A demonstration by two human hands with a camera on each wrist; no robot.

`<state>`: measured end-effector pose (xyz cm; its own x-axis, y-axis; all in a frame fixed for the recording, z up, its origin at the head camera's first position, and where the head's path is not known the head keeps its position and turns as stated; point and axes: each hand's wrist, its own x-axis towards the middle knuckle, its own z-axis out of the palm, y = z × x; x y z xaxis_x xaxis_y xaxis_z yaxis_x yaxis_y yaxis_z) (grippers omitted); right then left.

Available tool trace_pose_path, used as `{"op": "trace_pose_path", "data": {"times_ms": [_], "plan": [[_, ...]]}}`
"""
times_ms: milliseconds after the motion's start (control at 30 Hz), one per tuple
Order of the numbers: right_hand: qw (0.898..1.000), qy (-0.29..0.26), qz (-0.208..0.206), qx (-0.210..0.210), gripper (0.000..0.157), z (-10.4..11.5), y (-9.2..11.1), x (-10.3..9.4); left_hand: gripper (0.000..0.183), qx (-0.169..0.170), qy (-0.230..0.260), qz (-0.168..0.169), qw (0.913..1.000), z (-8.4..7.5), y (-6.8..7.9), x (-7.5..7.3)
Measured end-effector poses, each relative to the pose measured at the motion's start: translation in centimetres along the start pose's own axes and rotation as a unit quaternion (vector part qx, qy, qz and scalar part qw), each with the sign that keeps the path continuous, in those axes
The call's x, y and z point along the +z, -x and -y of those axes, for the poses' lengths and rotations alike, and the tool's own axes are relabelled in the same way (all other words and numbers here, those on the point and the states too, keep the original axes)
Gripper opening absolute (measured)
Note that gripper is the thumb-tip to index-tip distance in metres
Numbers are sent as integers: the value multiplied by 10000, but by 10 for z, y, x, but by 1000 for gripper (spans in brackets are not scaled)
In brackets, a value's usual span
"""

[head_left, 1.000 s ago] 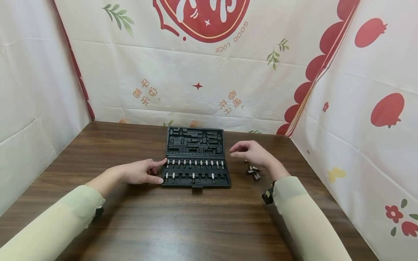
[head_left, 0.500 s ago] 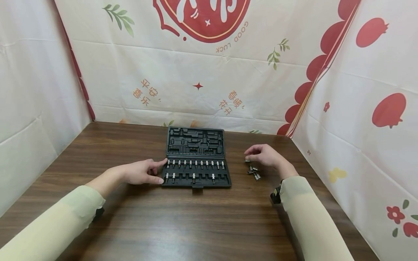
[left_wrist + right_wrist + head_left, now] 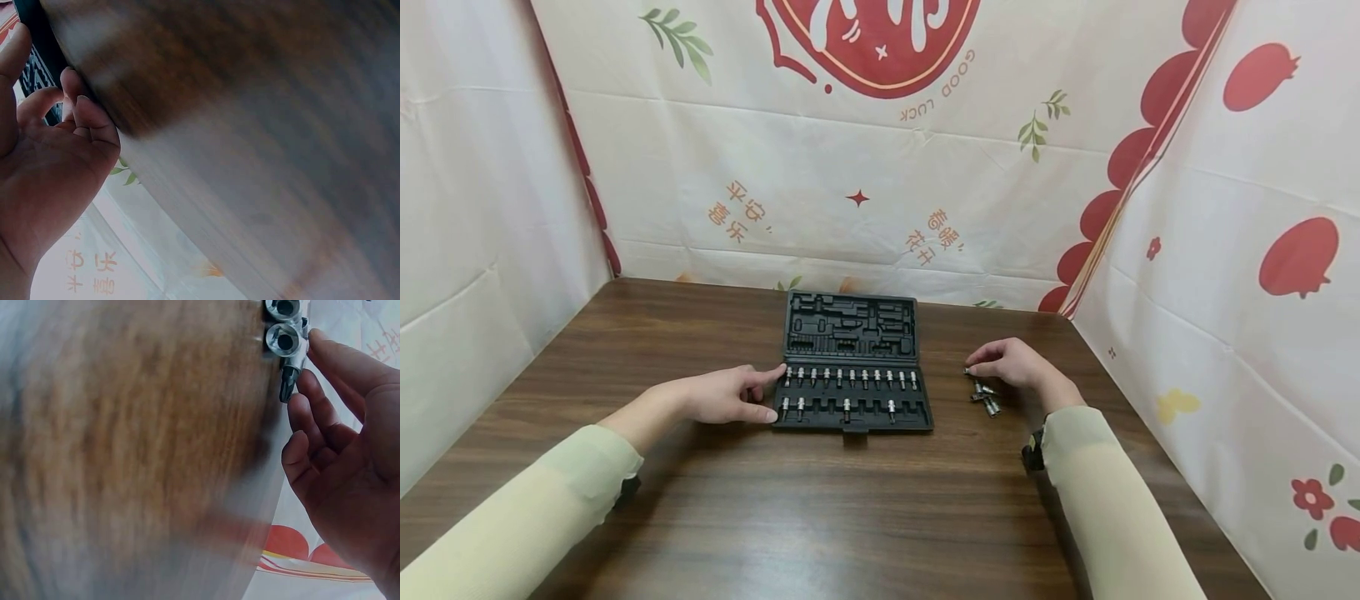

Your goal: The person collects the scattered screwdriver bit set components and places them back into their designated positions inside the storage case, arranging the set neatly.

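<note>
A black socket case (image 3: 852, 333) lies open on the table, its lid folded back. Silver bit sockets fill the upper row of its tray, with several more (image 3: 847, 409) spaced along the lower row. At the case's left side rests my left hand (image 3: 722, 395), index finger and thumb extended against the edge, the other fingers curled under. To the right of the case, my right hand (image 3: 1011, 364) pinches a small bit socket (image 3: 967, 372) at its fingertips. Just below lies a little heap of loose bit sockets (image 3: 990, 406); the right wrist view shows some close up (image 3: 284, 340).
The brown wood-grain table (image 3: 850, 517) runs back to a printed cloth (image 3: 820, 167) hanging behind it. More cloth hangs along the left and right sides. A latch (image 3: 855, 432) juts from the front of the case.
My right hand has moved from beside the case rightward to the loose bit sockets, its fingertips closing at the farthest one. My left hand stays on the case's edge.
</note>
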<state>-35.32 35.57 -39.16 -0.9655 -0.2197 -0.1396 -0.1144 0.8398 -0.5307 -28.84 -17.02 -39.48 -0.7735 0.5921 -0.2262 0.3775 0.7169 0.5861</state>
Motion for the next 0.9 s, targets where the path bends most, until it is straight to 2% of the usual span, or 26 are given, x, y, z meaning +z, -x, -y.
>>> {"op": "trace_pose_path", "data": {"times_ms": [333, 633, 900], "plan": [[9998, 120, -101, 77, 21, 3, -5, 3, 90, 25, 14, -15, 10000, 1, 0, 0], [9993, 293, -221, -96, 17, 6, -10, 8, 91, 39, 28, 7, 10000, 1, -1, 0], [9987, -81, -443, -230, 17, 14, -9, 9, 91, 78, 18, 2, 10000, 2, -1, 0]]}}
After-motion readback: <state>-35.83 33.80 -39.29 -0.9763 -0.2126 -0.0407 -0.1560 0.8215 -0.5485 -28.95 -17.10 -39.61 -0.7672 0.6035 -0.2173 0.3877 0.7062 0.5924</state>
